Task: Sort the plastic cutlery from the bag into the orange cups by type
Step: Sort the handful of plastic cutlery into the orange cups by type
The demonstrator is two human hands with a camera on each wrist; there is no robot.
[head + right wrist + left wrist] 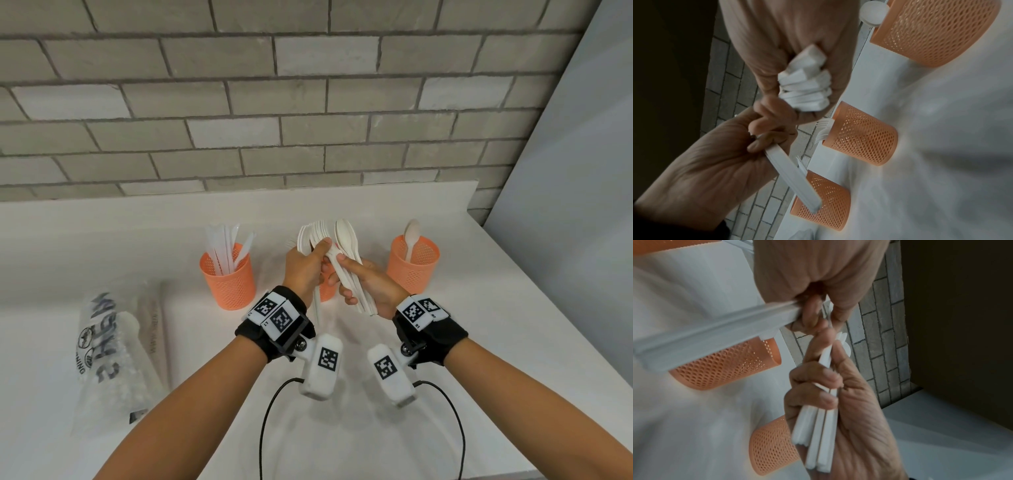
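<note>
Both hands are raised above the white counter [376, 394], in front of the middle orange cup [326, 291]. My left hand [306, 262] grips a fanned bunch of white cutlery [313, 234] with the heads up; I cannot tell the type. Its handles [715, 337] stick out below the fist. My right hand [358, 279] grips a bundle of white spoons [346, 236] by the handles [805, 84]. The two bunches touch between the hands. The left cup [227, 277] holds knives, the right cup [412, 263] holds one spoon [411, 236], and the middle cup [861, 134] holds forks [824, 128].
A crumpled clear plastic bag [113, 349] with black print lies on the counter at the left. A grey brick wall [308, 102] stands behind the cups. The counter's right edge runs beside a pale panel [582, 205]. Black cables [267, 428] hang from the wrist cameras.
</note>
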